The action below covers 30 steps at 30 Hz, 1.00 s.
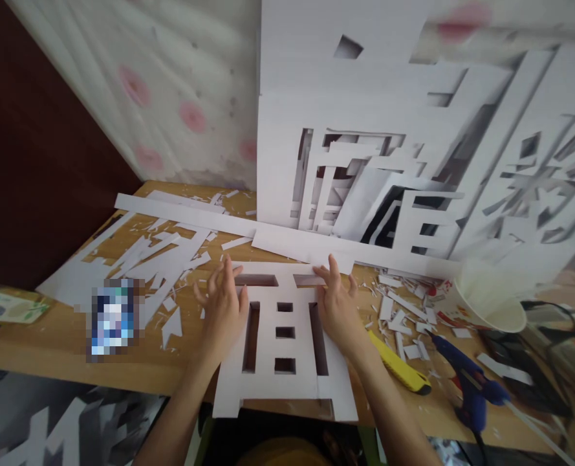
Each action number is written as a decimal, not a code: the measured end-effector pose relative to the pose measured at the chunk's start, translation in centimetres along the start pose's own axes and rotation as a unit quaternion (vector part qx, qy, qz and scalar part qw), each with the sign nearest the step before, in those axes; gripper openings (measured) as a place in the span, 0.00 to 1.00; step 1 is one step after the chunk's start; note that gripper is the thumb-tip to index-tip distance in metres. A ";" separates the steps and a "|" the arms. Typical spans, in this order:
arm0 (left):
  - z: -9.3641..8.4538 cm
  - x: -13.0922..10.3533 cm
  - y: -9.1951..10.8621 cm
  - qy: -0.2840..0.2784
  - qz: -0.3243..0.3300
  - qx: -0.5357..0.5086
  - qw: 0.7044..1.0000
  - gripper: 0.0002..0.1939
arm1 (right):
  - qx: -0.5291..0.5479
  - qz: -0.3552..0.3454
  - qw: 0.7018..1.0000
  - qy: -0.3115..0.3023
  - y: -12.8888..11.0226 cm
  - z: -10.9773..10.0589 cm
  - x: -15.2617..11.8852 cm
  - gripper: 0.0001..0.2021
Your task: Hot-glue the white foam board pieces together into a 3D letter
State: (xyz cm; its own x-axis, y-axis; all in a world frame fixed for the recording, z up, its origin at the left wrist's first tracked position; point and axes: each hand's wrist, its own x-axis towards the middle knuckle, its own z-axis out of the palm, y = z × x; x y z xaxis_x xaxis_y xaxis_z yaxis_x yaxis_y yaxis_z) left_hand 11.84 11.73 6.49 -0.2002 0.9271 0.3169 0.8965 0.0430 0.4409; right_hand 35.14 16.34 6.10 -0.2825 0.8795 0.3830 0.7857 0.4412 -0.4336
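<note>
A white foam-board cut-out (286, 385) in the shape of a character, with several rectangular openings, lies in front of me. Its near end reaches past the table's front edge. My left hand (225, 310) rests at its upper left side, fingers spread and thumb apart. On the opposite side, my right hand (338, 307) touches the upper right part, its fingers also spread. Neither hand is closed around the board. A yellow utility knife (398, 362) lies just right of my right forearm.
A blue glue gun (466, 375) and a paper tub (481, 304) sit at the right. White offcuts (161, 259) litter the wooden table (185, 369). Large cut boards (287, 77) stand upright behind a long white strip (195, 213). More offcuts (49, 433) lie below, left.
</note>
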 end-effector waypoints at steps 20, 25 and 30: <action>-0.2 0.0 0.8 -0.001 -0.021 0.087 0.996 0.39 | -0.126 0.025 0.992 -0.020 -2.2 0.4 0.9 0.41; -1.1 0.2 1.3 -0.026 -0.017 0.105 0.994 0.37 | -0.080 0.039 0.995 -0.051 -1.5 -0.4 1.3 0.39; -2.4 1.9 1.6 -0.067 0.028 0.113 0.991 0.30 | 0.098 0.099 0.988 -0.072 1.0 -3.8 3.3 0.30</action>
State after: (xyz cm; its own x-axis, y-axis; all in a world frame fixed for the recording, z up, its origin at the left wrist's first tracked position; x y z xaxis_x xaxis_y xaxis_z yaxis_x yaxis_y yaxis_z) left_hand 11.99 12.69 9.82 -0.1079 0.9708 0.2144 0.9734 0.0593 0.2213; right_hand 37.08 19.01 10.05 -0.2197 0.9622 0.1611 0.7153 0.2712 -0.6440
